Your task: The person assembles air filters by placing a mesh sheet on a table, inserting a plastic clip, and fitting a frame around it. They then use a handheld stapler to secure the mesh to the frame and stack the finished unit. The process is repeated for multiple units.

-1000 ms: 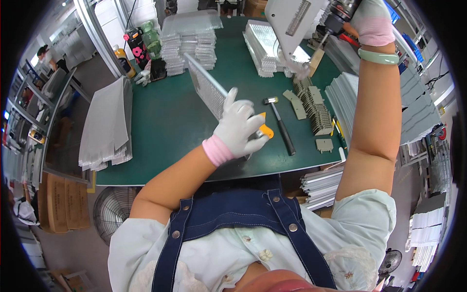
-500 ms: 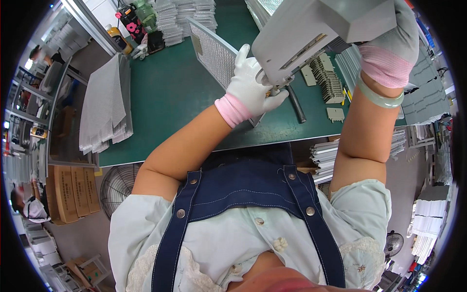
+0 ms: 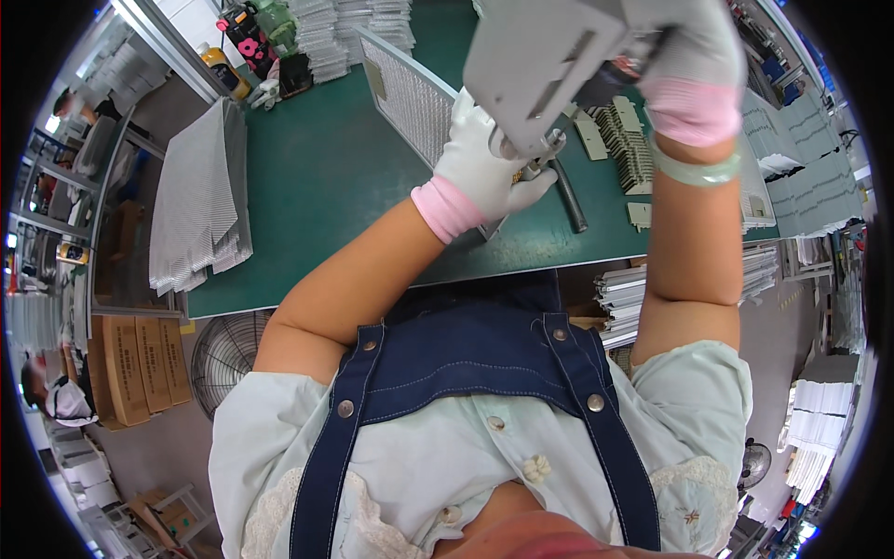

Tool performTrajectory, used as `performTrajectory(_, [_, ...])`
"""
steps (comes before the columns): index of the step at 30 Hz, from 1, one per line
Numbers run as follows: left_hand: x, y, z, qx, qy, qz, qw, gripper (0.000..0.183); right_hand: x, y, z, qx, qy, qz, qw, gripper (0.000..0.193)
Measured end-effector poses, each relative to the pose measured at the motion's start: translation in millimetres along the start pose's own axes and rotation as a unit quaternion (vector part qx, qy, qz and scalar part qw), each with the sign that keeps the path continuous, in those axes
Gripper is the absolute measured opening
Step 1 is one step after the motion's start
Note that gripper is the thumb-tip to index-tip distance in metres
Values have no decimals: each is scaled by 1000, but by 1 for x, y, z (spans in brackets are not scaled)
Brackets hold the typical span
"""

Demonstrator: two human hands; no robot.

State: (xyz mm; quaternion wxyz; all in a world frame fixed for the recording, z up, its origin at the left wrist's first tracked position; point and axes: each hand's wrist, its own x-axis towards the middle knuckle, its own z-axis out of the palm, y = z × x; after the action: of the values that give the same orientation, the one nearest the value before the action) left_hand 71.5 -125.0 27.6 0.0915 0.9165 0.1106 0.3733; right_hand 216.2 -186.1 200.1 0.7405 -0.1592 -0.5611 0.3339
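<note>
A silver-framed panel with a textured face (image 3: 410, 107) stands on edge on the green bench. My left hand (image 3: 477, 166), in a white glove with a pink cuff, is closed around its near end. Right above that hand is the nose of a big grey boxy tool (image 3: 545, 70), with metal fittings at the tip. My right hand (image 3: 698, 51), gloved and smeared by motion, is at the back of the tool; its fingers are hard to make out. A dark rod (image 3: 570, 197) lies beside the tool's tip, right of my left hand.
Thin beige plates (image 3: 626, 144) stand in a row at the bench's right. A pile of pale mesh sheets (image 3: 200, 200) leans at the left edge. Stacked clear sheets (image 3: 354, 33) and a yellow bottle (image 3: 223, 70) are behind. A fan (image 3: 231, 359) stands below the bench.
The grey tool and my right hand have shifted left, and the tool has turned somewhat more upright. My left hand and the panel are nearly where they were.
</note>
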Motion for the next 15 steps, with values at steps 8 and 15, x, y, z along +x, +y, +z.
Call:
performTrajectory(8, [10, 1, -4, 50, 40, 41, 997, 44, 29, 44, -65, 39, 64, 164, 984, 26])
performTrajectory(15, [4, -6, 3, 62, 49, 45, 996, 45, 26, 43, -41, 5, 65, 155, 986, 27])
